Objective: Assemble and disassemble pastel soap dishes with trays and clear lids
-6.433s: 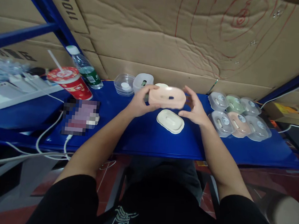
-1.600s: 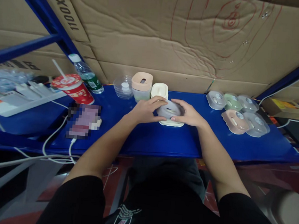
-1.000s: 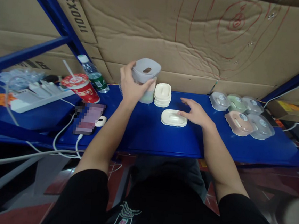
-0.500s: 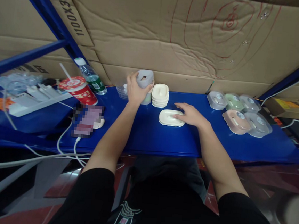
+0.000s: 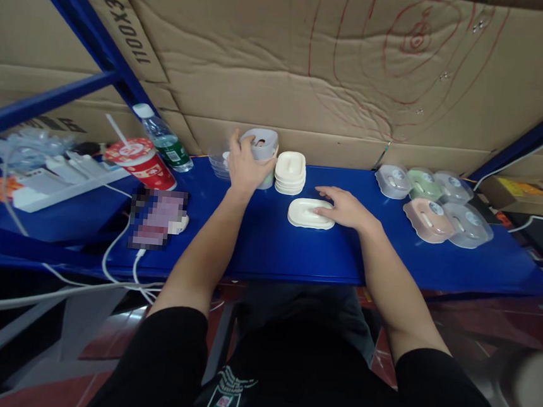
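My left hand point(image 5: 249, 167) is at the back of the table, its fingers spread around a grey soap dish point(image 5: 268, 141) with a slot in its base. That dish sits on top of a stack of similar dishes, partly hidden by the hand. Close to the right of it stands a small stack of cream soap-dish trays point(image 5: 290, 172). Nearer me, a single cream oval tray point(image 5: 305, 214) lies flat on the blue table point(image 5: 295, 256). My right hand point(image 5: 347, 209) rests at its right end, thumb touching it and fingers stretched out behind.
Clear plastic covers point(image 5: 218, 163) stand left of the stack. Several covered soap dishes point(image 5: 429, 221) sit at right. A red cup point(image 5: 144, 164), a water bottle point(image 5: 165, 140), a phone point(image 5: 156, 215), a power strip point(image 5: 63, 191) and cables are at left. Cardboard point(image 5: 266, 51) forms the back wall.
The grey dish went from above the cream tray to the top of the left stack; the left fingers have since loosened. Earlier a peach dish was held. One covered dish has left the right group.
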The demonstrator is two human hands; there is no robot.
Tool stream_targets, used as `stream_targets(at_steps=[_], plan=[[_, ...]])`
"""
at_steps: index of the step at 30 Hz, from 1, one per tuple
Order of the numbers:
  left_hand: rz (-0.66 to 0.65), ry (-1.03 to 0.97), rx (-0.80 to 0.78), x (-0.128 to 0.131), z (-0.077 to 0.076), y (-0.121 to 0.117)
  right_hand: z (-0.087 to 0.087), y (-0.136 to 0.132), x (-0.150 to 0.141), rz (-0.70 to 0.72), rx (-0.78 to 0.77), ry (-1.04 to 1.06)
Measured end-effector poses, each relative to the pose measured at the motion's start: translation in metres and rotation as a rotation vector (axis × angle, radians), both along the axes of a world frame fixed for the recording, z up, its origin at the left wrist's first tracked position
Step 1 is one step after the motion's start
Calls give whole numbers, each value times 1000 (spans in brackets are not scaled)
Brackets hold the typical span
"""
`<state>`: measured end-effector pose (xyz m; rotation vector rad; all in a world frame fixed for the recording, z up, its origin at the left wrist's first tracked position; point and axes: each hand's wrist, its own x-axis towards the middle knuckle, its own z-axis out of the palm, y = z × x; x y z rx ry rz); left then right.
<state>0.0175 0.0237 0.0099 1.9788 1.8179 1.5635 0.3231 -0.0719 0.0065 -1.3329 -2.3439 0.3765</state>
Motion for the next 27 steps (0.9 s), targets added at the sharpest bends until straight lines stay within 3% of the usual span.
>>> stream_targets(at_steps=[17,27], plan=[[22,40,-2,-6,-2,-8,2,-1,0,-6,-29,-8],[43,54,20,-4,0,-15,-12,6,11,19,-179,-147]])
